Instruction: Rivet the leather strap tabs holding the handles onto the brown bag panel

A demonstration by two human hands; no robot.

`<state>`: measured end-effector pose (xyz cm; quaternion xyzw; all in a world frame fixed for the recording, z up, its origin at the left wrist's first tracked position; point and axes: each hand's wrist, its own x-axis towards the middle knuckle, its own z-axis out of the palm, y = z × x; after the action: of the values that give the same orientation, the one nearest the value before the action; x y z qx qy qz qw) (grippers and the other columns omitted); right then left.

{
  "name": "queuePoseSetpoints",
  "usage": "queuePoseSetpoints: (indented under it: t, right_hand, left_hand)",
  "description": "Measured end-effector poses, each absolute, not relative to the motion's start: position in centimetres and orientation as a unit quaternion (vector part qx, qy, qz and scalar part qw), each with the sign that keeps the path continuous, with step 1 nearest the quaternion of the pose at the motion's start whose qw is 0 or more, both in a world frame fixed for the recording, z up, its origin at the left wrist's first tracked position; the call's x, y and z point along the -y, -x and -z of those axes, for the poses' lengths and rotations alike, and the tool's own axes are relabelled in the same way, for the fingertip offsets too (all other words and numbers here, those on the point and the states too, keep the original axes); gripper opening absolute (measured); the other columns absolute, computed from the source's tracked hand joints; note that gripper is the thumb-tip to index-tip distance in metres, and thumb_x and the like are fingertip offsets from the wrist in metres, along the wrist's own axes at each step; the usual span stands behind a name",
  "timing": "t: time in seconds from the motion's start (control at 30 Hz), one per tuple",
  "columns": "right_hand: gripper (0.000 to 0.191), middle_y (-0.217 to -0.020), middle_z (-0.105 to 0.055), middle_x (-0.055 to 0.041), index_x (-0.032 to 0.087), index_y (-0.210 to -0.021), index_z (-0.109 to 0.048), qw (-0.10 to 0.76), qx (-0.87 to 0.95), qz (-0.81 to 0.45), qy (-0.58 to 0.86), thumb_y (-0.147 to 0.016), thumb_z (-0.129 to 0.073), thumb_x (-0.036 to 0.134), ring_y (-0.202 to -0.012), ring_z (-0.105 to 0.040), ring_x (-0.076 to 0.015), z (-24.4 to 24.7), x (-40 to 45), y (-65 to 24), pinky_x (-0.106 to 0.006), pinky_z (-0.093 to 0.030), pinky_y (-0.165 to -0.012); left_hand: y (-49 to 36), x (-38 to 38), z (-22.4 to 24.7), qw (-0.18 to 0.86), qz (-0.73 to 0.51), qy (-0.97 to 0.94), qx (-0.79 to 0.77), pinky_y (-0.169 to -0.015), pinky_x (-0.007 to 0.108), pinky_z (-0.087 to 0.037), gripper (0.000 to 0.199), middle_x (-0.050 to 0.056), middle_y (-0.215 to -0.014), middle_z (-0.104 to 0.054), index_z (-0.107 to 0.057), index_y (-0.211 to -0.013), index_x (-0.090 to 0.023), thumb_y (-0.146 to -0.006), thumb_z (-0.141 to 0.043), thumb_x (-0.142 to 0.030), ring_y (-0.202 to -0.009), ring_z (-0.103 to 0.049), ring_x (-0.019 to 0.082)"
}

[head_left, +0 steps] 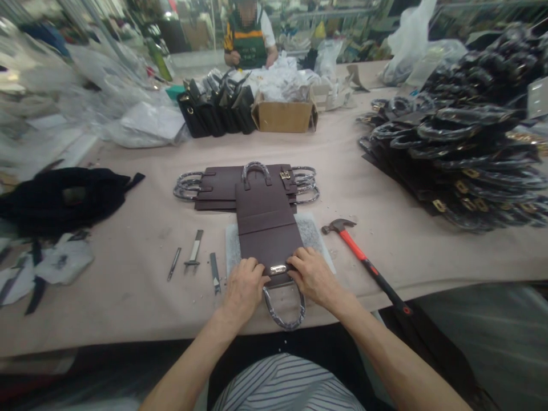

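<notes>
A dark brown handbag panel (269, 211) lies lengthwise in front of me, with wrapped loop handles at its far and near ends. My left hand (245, 283) pinches the left side of its near end. On the opposite side, my right hand (313, 275) has its fingers closed on the same panel. Between the hands sits a shiny metal clasp (278, 269). The near handle (285, 319) hangs toward my body, covered in clear plastic. Beneath the panel is a pale slab (319, 242), mostly covered. The panel's far end rests on a stack of similar brown panels (216, 185).
A claw hammer (359, 254) lies at right. Left of the slab are a slim rod (173, 264), a pronged tool (194, 254) and a flat tool (214, 273). Piled panels (462, 154), black bags (216, 111) and a cardboard box (285, 117) stand farther back. A person (250, 43) is opposite.
</notes>
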<state>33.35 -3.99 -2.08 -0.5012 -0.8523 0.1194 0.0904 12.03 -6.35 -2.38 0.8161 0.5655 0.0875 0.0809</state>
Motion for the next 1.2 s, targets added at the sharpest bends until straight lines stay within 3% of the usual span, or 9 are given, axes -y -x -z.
queuePoseSetpoints:
  t: [0.27,0.47,0.6,0.73,1.0,1.2]
  right_hand:
    - [0.013,-0.095,-0.059,-0.0098,0.017,-0.092,-0.061,0.047,0.895,-0.079,0.437,-0.098,-0.050,0.016,-0.086,-0.048,-0.0231,2.4,2.8,-33.6,-0.037,-0.036,-0.073]
    - [0.019,-0.099,-0.059,-0.0102,0.017,-0.098,-0.063,0.012,0.921,-0.098,0.378,-0.094,-0.046,0.008,-0.086,-0.050,-0.0220,1.4,1.9,-34.2,-0.037,-0.038,-0.074]
    - [0.028,-0.099,-0.058,-0.0084,0.018,-0.096,-0.065,0.043,0.905,-0.193,0.376,-0.090,-0.043,0.003,-0.087,-0.052,-0.0197,0.8,1.1,-34.8,-0.035,-0.042,-0.075]
    - [0.036,-0.103,-0.057,-0.0081,0.017,-0.101,-0.067,0.080,0.892,-0.255,0.365,-0.081,-0.043,-0.001,-0.092,-0.054,-0.0190,1.1,0.6,-35.5,-0.035,-0.043,-0.080]
    - [0.028,-0.101,-0.059,-0.0084,0.019,-0.094,-0.068,0.049,0.915,-0.215,0.337,-0.086,-0.048,0.001,-0.086,-0.049,-0.0201,1.3,0.8,-35.6,-0.034,-0.039,-0.076]
    - [0.030,-0.107,-0.062,-0.0069,0.018,-0.084,-0.068,0.150,0.897,-0.257,0.327,-0.080,-0.050,-0.006,-0.095,-0.053,-0.0187,3.0,1.2,-36.6,-0.034,-0.041,-0.084]
  left_hand:
    - [-12.1,6.6,2.7,0.024,-0.031,-0.863,-0.504,-0.074,0.040,-0.047,0.020,0.011,-0.091,-0.060,-0.061,-0.093,-0.015,-0.091,-0.046,-0.002,-0.086,-0.054,0.027]
    - [-10.6,6.4,3.4,0.103,-0.146,-0.824,-0.538,-0.080,0.038,-0.051,0.023,0.010,-0.094,-0.064,-0.061,-0.096,-0.016,-0.098,-0.040,-0.007,-0.091,-0.060,0.026]
    - [-9.2,6.2,4.2,0.175,-0.261,-0.782,-0.537,-0.080,0.034,-0.052,0.017,0.009,-0.093,-0.067,-0.061,-0.098,-0.016,-0.100,-0.044,-0.014,-0.090,-0.064,0.023]
    - [-8.6,6.2,4.5,0.206,-0.295,-0.762,-0.539,-0.079,0.032,-0.052,0.015,0.007,-0.092,-0.068,-0.061,-0.097,-0.017,-0.100,-0.047,-0.016,-0.088,-0.065,0.021]
    - [-8.7,6.7,4.7,0.126,-0.291,-0.831,-0.458,-0.080,0.035,-0.054,0.022,0.009,-0.099,-0.070,-0.062,-0.106,-0.017,-0.097,-0.045,-0.008,-0.091,-0.064,0.022]
    - [-7.8,6.6,5.2,0.096,-0.304,-0.861,-0.397,-0.083,0.033,-0.057,0.030,0.010,-0.105,-0.070,-0.065,-0.107,-0.016,-0.095,-0.041,-0.002,-0.097,-0.066,0.021]
